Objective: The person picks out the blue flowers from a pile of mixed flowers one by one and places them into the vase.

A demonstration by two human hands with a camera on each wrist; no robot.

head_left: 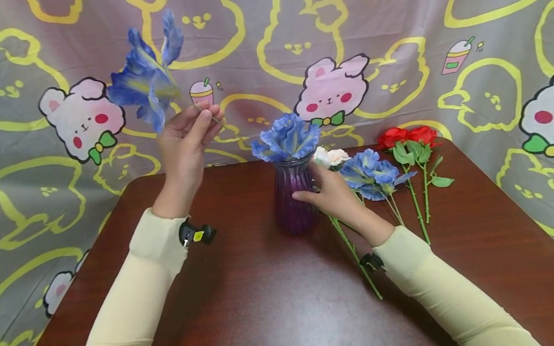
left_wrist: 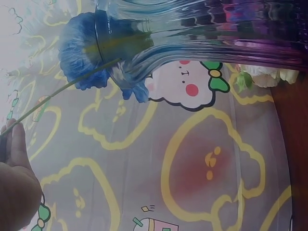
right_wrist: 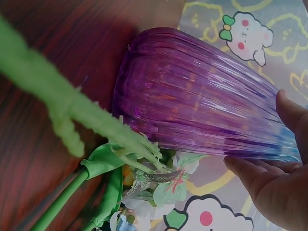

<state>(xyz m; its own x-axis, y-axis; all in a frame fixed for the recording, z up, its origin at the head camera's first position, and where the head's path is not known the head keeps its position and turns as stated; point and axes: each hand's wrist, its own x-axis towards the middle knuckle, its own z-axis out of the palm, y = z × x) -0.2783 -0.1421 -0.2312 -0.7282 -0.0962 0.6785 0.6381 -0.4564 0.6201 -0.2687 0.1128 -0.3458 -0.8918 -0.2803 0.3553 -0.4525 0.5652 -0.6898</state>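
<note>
My left hand pinches the thin stem of a blue artificial flower, raised above the table to the left. In the left wrist view the stem slants from the fingertips and its end overlaps the vase's neck. A ribbed glass vase, purple below and bluish toward the top, stands upright on the table. Another blue flower sits in its mouth. My right hand grips the vase from the right, its thumb on one side and fingers on the other.
Right of the vase, more blue flowers, white flowers and red roses lie on the brown table, green stems pointing toward me. Behind the table hangs a grey curtain with cartoon prints.
</note>
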